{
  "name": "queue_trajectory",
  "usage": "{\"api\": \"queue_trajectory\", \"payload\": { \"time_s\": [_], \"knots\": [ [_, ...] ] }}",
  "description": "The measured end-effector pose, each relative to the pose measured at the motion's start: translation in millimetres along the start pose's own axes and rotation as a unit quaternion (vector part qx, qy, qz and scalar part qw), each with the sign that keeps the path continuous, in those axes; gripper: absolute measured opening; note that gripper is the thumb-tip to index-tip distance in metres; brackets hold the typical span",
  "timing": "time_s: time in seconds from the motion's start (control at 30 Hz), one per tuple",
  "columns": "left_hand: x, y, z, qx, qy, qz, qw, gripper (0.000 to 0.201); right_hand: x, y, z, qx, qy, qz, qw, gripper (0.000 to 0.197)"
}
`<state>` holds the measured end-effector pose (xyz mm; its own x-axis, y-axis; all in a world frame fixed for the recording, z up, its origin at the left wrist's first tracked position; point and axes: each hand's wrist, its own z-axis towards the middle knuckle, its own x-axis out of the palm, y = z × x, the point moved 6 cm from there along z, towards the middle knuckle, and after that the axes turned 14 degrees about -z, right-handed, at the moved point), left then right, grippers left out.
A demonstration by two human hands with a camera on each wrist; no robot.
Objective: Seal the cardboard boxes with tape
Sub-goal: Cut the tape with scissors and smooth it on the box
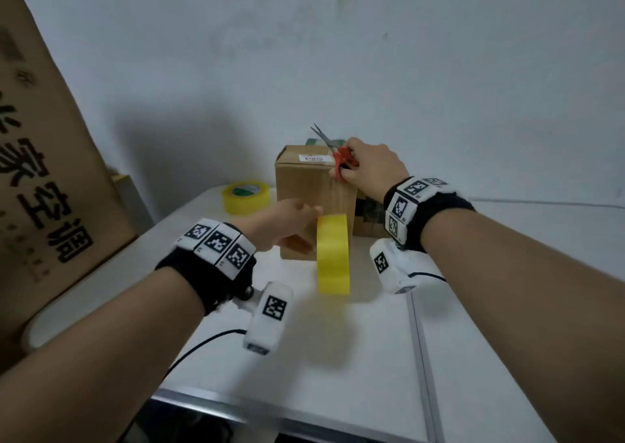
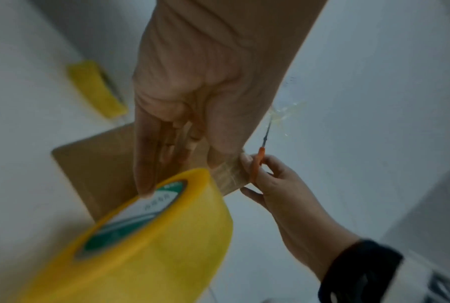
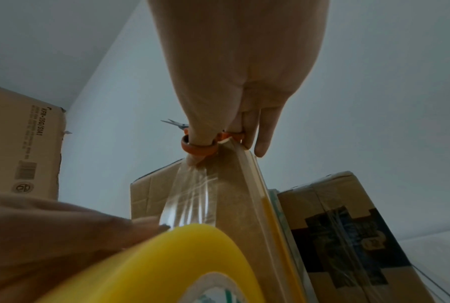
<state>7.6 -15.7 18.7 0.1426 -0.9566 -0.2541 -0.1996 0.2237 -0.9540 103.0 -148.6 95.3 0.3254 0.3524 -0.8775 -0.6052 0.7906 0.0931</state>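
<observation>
A small brown cardboard box (image 1: 304,199) stands upright on the white table (image 1: 372,358). My left hand (image 1: 291,219) grips a yellow tape roll (image 1: 333,253) in front of the box, thumb on its top. A clear tape strip (image 3: 190,196) runs from the roll up the box's front face. My right hand (image 1: 368,168) is at the box's top right edge and holds red-handled scissors (image 1: 343,158), thumb and fingers through the loops, blades slightly apart and pointing up and away. The thumb tip sits on the upper end of the strip.
A second yellow tape roll (image 1: 246,197) lies at the back left of the table. A large printed carton (image 1: 50,172) leans at the left. Another taped box with dark print (image 3: 348,235) sits behind the small box on the right. A wall is close behind.
</observation>
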Motion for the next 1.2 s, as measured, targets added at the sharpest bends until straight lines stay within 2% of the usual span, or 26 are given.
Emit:
{"api": "queue_trajectory", "payload": {
  "time_s": [0.07,0.13,0.2,0.27,0.37,0.47,0.7,0.9,1.07,1.2],
  "knots": [
    [14.2,3.0,0.2,-0.028,0.035,-0.075,0.996,0.040,-2.1,0.2,-1.9,-0.003,0.004,-0.016,1.000,0.041],
    [21.7,4.2,-1.1,-0.042,0.050,-0.142,0.988,0.024,-4.2,0.4,-4.5,-0.004,-0.004,-0.041,0.999,0.040],
    [22.2,3.2,-0.6,-0.040,0.054,-0.165,0.984,0.016,-5.4,-0.1,-7.2,-0.001,-0.022,-0.079,0.997,0.040],
    [17.7,-0.1,0.9,-0.032,0.044,-0.164,0.985,0.016,-6.0,-1.6,-8.4,0.004,-0.036,-0.109,0.993,0.041],
    [9.3,-4.9,6.0,-0.030,0.014,-0.143,0.989,0.030,-7.5,-2.4,-5.2,0.008,-0.033,-0.131,0.991,0.043],
    [7.0,-4.8,10.1,-0.032,0.000,-0.138,0.990,0.030,-5.5,5.8,-1.0,0.005,-0.026,-0.143,0.989,0.038],
    [12.1,5.9,20.7,-0.035,0.016,-0.160,0.986,0.024,-2.0,7.3,-2.2,0.002,-0.040,-0.140,0.989,0.034],
    [10.2,9.6,26.5,-0.013,0.007,-0.181,0.983,0.036,-1.7,7.7,-3.8,-0.003,-0.048,-0.127,0.991,0.036],
    [7.7,10.8,28.4,-0.016,0.018,-0.200,0.980,0.026,-3.0,7.3,-5.7,0.004,-0.055,-0.124,0.991,0.036],
    [7.1,13.0,31.5,-0.015,0.018,-0.197,0.980,0.031,-3.2,6.2,-8.0,0.016,-0.053,-0.105,0.993,0.036]
  ]
}}
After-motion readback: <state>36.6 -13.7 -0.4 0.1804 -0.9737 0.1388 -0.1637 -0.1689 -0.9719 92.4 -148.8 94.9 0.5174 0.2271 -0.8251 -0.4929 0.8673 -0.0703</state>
